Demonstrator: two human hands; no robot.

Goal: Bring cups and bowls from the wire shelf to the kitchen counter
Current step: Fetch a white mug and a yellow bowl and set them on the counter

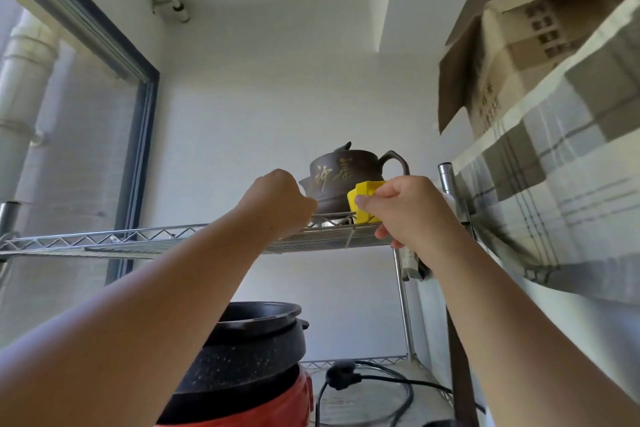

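Observation:
I look up at the top tier of a chrome wire shelf (145, 236). My right hand (405, 208) grips a yellow cup (365, 196) at the shelf's right front edge, thumb on its near side. My left hand (277, 201) reaches over the shelf edge just left of it, fingers curled down out of sight; whether it holds anything is hidden. Right behind both hands stands a brown clay teapot (346, 172) with gold characters and a handle pointing right.
A black pot on a red cooker (249, 357) sits on the lower tier, with a black cable and plug (346, 374) beside it. A checked cloth (554, 184) and cardboard box (502, 73) hang close on the right. A window frame (138, 114) stands at left.

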